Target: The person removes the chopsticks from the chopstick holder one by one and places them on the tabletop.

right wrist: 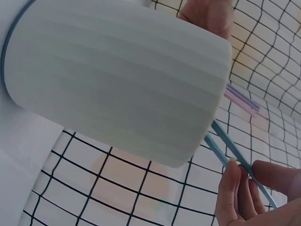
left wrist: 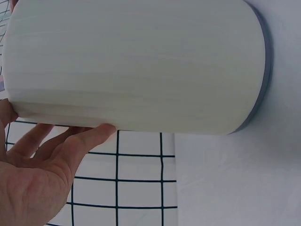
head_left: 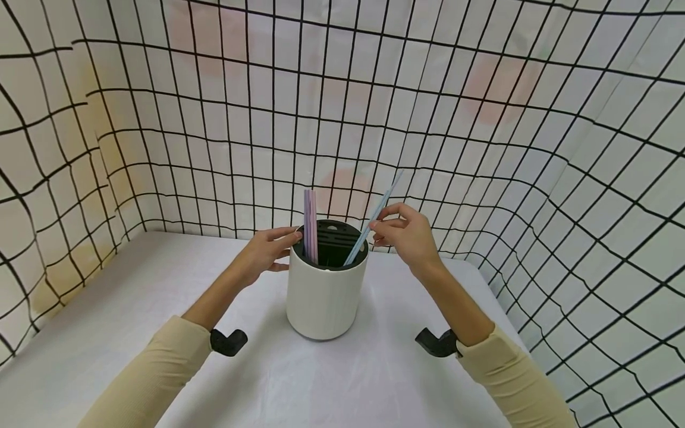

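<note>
In the head view a white cylindrical utensil holder [head_left: 326, 303] with a dark slotted top stands upright on the table. My left hand [head_left: 264, 249] rests against its left side, fingertips touching the wall and rim; the left wrist view shows the fingers [left wrist: 101, 133] extended along the wall. Purple and pink chopsticks [head_left: 310, 223] stand upright inside, beside that hand. At the right rim my right hand [head_left: 407, 235] pinches light blue chopsticks [head_left: 369, 229] between thumb and fingers. They lean right, their lower ends inside the opening. Two blue sticks [right wrist: 230, 146] show in the right wrist view.
A white cloth covers the table [head_left: 321, 386]. Black wire grid panels [head_left: 342, 119] stand at the back and both sides, with pale sheeting behind them. Dark wrist-camera mounts [head_left: 229, 343] sit at both cuffs.
</note>
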`<move>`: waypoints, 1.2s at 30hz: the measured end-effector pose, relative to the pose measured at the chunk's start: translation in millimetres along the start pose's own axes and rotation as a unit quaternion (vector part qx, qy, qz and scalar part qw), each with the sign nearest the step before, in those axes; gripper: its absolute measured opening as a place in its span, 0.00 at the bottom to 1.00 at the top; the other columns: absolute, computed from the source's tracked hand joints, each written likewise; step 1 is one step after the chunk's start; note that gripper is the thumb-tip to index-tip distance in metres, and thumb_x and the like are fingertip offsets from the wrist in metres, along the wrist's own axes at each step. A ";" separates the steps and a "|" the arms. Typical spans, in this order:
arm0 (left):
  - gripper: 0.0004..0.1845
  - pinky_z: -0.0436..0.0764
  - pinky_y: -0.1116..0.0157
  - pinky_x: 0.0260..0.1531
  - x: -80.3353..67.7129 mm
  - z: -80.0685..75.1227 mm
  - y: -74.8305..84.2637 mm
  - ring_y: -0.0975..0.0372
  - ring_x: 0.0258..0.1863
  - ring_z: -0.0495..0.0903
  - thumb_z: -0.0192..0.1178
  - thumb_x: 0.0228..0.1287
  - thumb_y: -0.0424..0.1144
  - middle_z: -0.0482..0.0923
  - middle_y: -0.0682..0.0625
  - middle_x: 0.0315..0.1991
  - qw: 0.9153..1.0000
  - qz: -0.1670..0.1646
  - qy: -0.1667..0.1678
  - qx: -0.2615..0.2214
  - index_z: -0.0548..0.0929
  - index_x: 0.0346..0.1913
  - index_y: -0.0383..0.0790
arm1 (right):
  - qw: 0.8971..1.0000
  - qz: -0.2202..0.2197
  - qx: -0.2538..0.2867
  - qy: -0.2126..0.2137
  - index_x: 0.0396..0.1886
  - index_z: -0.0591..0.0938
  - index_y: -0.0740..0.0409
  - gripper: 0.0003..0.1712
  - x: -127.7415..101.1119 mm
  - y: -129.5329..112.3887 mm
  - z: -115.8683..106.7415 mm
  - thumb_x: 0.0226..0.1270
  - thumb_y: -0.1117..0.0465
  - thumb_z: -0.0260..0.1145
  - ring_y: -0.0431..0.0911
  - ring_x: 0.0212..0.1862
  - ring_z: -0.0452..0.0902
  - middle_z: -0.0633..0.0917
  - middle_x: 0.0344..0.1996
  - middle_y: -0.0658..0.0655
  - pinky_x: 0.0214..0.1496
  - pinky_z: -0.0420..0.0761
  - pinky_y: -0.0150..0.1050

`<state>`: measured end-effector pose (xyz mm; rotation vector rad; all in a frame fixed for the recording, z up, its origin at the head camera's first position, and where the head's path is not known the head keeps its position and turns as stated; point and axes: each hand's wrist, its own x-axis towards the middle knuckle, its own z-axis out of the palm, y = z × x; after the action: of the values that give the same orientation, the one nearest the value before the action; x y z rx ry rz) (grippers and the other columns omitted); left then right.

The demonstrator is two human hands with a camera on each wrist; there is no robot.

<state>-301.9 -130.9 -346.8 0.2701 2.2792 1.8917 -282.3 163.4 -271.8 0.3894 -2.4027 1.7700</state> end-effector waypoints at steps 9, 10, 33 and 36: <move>0.33 0.81 0.47 0.61 0.0 -0.1 -0.6 0.46 0.71 0.71 0.57 0.75 0.55 0.69 0.42 0.73 1.000 0.000 -0.001 0.001 0.67 0.76 0.43 | 0.999 -0.023 0.024 0.027 0.49 0.78 0.63 0.15 2.0 -18.7 -19.3 0.68 0.61 0.71 0.44 0.32 0.88 0.91 0.33 0.53 0.43 0.90 0.38; 0.33 0.80 0.47 0.61 0.0 -0.1 -0.5 0.46 0.71 0.71 0.57 0.75 0.55 0.70 0.42 0.73 1.000 0.000 0.000 0.001 0.67 0.76 0.44 | 0.999 -0.025 0.031 0.031 0.48 0.78 0.63 0.15 2.2 -21.0 -21.9 0.68 0.62 0.71 0.44 0.32 0.87 0.91 0.33 0.53 0.43 0.90 0.37; 0.33 0.84 0.51 0.58 -0.8 0.5 1.3 0.47 0.71 0.72 0.57 0.75 0.55 0.70 0.43 0.73 1.000 -0.003 0.000 0.003 0.68 0.76 0.45 | 0.992 0.032 0.109 0.058 0.52 0.75 0.68 0.21 -9.4 5.8 -80.3 0.68 0.62 0.72 0.45 0.35 0.90 0.89 0.32 0.51 0.48 0.89 0.41; 0.33 0.84 0.52 0.57 -0.7 0.6 1.6 0.47 0.70 0.73 0.58 0.75 0.55 0.70 0.43 0.73 1.000 -0.002 0.000 0.002 0.68 0.76 0.45 | 0.995 0.059 0.074 0.045 0.53 0.75 0.67 0.19 -10.1 17.9 -86.8 0.70 0.61 0.70 0.43 0.36 0.90 0.89 0.32 0.50 0.49 0.89 0.41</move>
<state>-301.0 -130.1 -345.3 0.2653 2.2823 1.8862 -281.7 252.3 -264.6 0.1832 -2.2843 1.9781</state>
